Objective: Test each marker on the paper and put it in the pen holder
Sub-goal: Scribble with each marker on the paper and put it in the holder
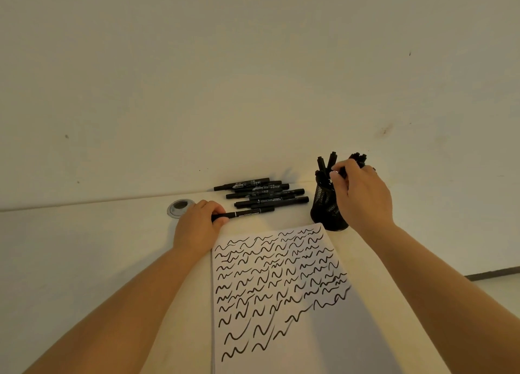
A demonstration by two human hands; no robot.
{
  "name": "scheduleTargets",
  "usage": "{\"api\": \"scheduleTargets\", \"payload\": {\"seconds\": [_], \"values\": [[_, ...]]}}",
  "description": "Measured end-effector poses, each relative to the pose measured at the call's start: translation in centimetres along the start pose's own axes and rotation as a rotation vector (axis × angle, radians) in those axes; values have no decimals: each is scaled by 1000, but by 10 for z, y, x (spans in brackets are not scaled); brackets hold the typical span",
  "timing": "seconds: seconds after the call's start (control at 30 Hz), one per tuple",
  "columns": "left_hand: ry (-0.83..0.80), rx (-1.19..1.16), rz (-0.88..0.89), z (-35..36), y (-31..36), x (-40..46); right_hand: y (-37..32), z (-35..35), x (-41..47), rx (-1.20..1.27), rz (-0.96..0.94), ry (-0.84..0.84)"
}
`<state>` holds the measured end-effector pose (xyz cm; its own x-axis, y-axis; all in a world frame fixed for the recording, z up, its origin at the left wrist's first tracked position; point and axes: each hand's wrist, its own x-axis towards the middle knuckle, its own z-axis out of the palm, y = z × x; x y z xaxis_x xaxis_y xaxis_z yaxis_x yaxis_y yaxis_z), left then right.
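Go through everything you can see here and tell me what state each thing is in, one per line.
Left hand: grips one marker lying on the desk.
Right hand: at the pen holder's top, fingers curled round a marker there.
Pen holder: upright, several markers inside.
Marker pile: lying flat, capped, by the wall.
Paper: flat, mostly covered with squiggles.

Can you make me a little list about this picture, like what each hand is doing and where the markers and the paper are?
left hand: grips one marker lying on the table
right hand: at the top of the pen holder, fingers curled on a marker there
pen holder: black mesh cup, upright, several markers standing in it
marker pile: lying by the wall, left of the holder
paper: between the arms, covered in black squiggles
round grommet: in the table, beside the left hand
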<state>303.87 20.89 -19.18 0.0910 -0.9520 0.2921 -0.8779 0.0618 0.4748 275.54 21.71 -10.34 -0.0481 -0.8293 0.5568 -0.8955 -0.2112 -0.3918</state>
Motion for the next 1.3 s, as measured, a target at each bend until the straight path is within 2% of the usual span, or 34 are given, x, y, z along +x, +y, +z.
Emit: {"api": "scheduleTargets", "payload": {"seconds": [0.27, 0.37, 0.5, 0.6, 0.83, 1.0, 1.1, 1.17, 1.3], "values": [[-52, -17, 5, 1, -5, -2, 2, 1, -1, -132, -4, -58], [-54, -40, -1, -1, -7, -1, -3, -8, -4, -235, -44, 20], [37, -216, -84, -11, -3, -6, -19, -26, -13, -129, -156, 174], [77, -353, -83, -24, 13, -16, -34, -31, -33, -2, -203, 118], [-107, -548, 54, -62, 80, -85, -75, -28, -87, 566, 62, -255], [-289, -563, 135, -68, 94, -134, -89, -27, -122, 843, 175, -361], [-379, -542, 150, -68, 94, -153, -88, -26, -140, 898, 236, -400], [-357, -460, 175, -68, 96, -163, -87, -26, -152, 895, 274, -397], [-153, -175, 242, -65, 103, -179, -89, -22, -165, 940, 477, -303]]}}
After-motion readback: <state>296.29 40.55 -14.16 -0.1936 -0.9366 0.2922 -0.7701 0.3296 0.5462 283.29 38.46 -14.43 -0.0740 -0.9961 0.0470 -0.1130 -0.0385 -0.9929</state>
